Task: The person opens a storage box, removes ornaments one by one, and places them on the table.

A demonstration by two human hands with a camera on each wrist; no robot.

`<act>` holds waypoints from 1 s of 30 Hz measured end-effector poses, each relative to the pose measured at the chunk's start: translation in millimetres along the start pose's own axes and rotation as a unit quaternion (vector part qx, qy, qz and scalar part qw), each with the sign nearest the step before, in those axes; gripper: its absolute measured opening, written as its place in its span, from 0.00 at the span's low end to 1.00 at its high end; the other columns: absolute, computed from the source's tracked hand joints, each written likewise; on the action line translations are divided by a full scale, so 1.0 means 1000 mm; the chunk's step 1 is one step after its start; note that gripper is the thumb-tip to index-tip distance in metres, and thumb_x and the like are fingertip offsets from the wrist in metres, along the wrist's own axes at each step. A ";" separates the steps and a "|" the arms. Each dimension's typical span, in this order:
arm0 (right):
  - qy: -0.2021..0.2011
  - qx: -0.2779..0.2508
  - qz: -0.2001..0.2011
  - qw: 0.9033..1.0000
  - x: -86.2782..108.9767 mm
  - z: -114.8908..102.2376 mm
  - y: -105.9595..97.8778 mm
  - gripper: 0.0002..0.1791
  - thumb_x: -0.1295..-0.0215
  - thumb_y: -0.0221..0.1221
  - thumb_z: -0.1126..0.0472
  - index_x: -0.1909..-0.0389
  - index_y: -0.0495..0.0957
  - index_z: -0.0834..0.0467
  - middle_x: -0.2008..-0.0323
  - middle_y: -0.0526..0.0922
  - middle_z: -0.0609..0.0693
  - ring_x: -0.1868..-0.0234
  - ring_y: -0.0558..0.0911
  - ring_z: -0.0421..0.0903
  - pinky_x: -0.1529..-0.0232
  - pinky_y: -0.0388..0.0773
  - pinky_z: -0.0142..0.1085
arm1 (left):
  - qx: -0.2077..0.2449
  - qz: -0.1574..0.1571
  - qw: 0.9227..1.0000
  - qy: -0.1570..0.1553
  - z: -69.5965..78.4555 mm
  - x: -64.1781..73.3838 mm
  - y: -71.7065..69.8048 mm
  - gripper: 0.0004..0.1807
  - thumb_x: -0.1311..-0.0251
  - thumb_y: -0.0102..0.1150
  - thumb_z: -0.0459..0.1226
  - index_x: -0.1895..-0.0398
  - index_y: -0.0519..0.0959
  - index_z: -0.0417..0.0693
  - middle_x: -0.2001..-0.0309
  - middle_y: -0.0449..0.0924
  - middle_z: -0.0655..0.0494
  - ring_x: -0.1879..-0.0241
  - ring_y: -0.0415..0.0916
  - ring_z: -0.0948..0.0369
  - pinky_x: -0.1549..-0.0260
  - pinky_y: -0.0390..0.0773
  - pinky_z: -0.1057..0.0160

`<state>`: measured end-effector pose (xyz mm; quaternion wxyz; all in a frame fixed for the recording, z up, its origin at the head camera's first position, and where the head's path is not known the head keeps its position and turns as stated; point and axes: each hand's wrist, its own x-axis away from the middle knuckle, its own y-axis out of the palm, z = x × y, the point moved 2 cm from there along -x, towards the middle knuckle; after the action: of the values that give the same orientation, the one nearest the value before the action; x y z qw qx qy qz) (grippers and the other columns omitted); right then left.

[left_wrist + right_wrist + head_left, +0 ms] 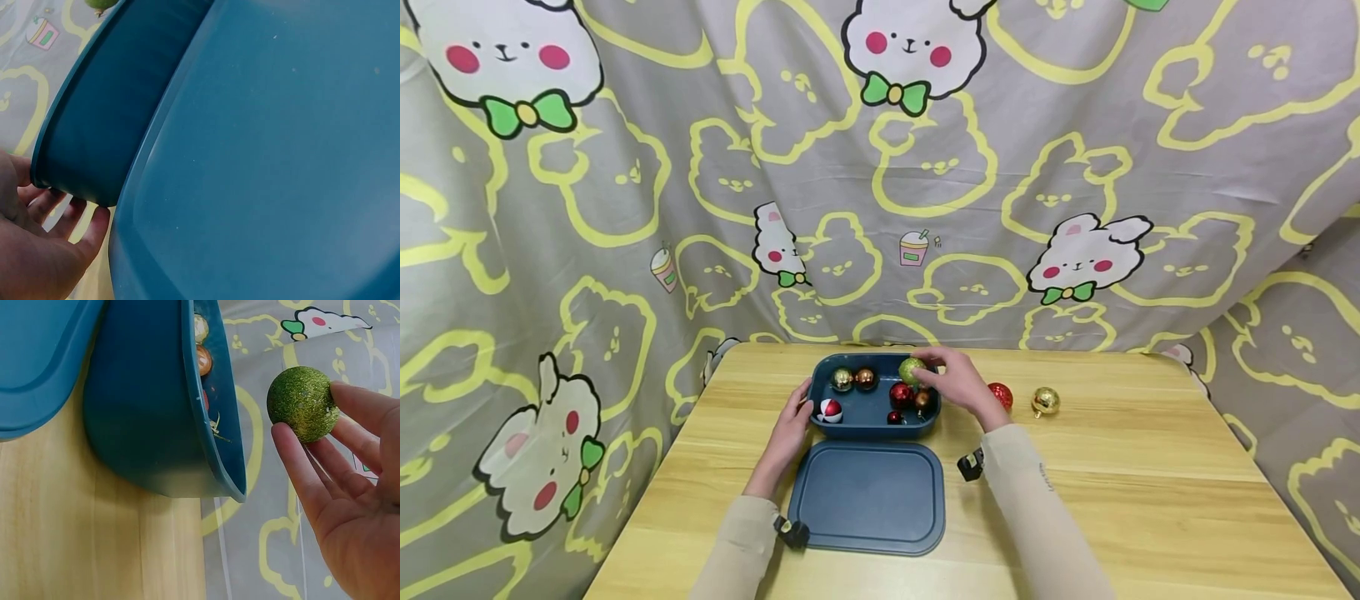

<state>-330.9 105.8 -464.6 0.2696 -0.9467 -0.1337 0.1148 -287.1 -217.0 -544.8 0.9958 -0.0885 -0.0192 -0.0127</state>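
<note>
At the box's upper right corner, my right hand [957, 379] pinches a green glitter Christmas bauble [912, 371] between thumb and fingers. The right wrist view shows this bauble [302, 404] at the fingertips, beyond the rim. My left hand [792, 425] touches the left end of the blue box [872, 432]; in the left wrist view its fingers [94, 232] rest against the outer wall. Inside lie a gold bauble [842, 380], a bronze one [866, 379], a red-and-white one [830, 410], and red ones [901, 395] beside another bronze bauble [922, 401].
A flat blue lid [868, 497] lies on the wooden table [1150, 492] in front of the box. To the right sit a red bauble [1001, 395], partly behind the right forearm, and a gold bauble [1045, 401]. A patterned curtain [955, 292] hangs behind the table.
</note>
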 end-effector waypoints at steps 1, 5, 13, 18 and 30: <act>0.000 0.000 0.000 1.000 0.000 0.000 -0.001 0.24 0.29 0.65 0.53 0.36 0.80 0.58 0.39 0.83 0.57 0.37 0.80 0.60 0.36 0.77 0.58 | -0.001 -0.001 1.000 0.000 0.000 0.000 0.000 0.28 0.16 0.35 0.37 0.17 0.53 0.51 0.19 0.52 0.40 0.21 0.52 0.41 0.23 0.56 0.38; -0.003 -0.002 0.004 1.000 0.000 0.001 -0.004 0.23 0.28 0.65 0.53 0.37 0.81 0.57 0.39 0.83 0.56 0.38 0.81 0.59 0.38 0.79 0.56 | 0.000 -0.001 1.000 -0.001 -0.001 -0.001 0.000 0.28 0.16 0.36 0.37 0.17 0.54 0.51 0.19 0.52 0.40 0.21 0.52 0.41 0.23 0.55 0.38; 0.007 -0.009 0.009 1.000 0.005 0.005 -0.012 0.21 0.29 0.66 0.52 0.38 0.83 0.52 0.37 0.82 0.54 0.37 0.81 0.57 0.40 0.81 0.54 | -0.009 0.001 1.000 -0.002 -0.001 -0.001 0.000 0.28 0.16 0.35 0.37 0.17 0.54 0.52 0.19 0.52 0.41 0.21 0.53 0.41 0.23 0.56 0.38; 0.013 0.000 0.014 1.000 0.010 0.010 -0.022 0.22 0.28 0.65 0.51 0.37 0.81 0.52 0.35 0.81 0.54 0.37 0.80 0.57 0.41 0.80 0.54 | -0.013 0.006 1.000 0.000 -0.001 -0.001 -0.001 0.28 0.16 0.36 0.37 0.17 0.55 0.52 0.19 0.52 0.40 0.22 0.53 0.40 0.24 0.57 0.37; 0.029 0.021 0.030 0.999 0.025 0.027 -0.054 0.22 0.27 0.64 0.50 0.37 0.81 0.53 0.36 0.81 0.56 0.36 0.79 0.60 0.42 0.82 0.55 | -0.012 0.002 1.000 0.007 -0.001 0.000 -0.001 0.28 0.16 0.35 0.36 0.17 0.54 0.50 0.19 0.51 0.40 0.21 0.53 0.40 0.24 0.56 0.37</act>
<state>-326.1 170.7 -461.7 0.2898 -0.9473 -0.0949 0.0984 -286.9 -218.4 -545.4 0.9948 -0.1001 -0.0114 -0.0112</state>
